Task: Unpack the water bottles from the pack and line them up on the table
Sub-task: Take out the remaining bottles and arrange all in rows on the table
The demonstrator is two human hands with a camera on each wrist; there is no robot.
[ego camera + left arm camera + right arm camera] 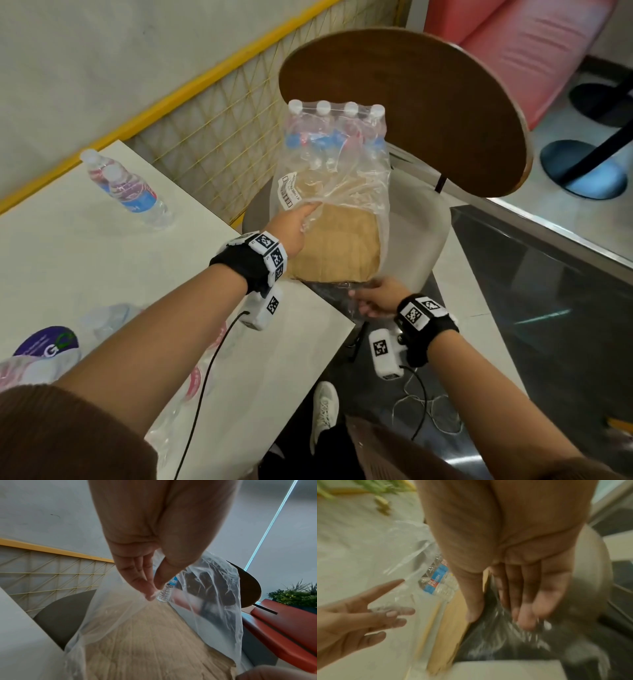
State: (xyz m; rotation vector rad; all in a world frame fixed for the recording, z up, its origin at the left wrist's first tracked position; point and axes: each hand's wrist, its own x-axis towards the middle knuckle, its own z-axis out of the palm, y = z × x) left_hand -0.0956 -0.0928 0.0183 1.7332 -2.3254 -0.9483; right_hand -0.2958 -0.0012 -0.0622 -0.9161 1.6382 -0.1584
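The pack (335,192) stands on a chair seat (421,233), its clear wrap torn open over a bare cardboard tray (339,246). Several blue-labelled bottles (337,133) stand in a row at its far end. My left hand (301,219) reaches under the loose film with straight, spread fingers (393,614), the tips close to a bottle (165,593). My right hand (370,303) pinches the wrap's near edge (522,627) by the table corner. Two bottles (137,195) stand on the white table (68,257) at the far left.
The chair's brown round backrest (411,102) rises behind the pack. A yellow mesh fence (212,130) runs along the table's far side. Blurred bottles and a purple-labelled item (48,342) lie on the near table, and loose plastic (164,435) hangs at its edge.
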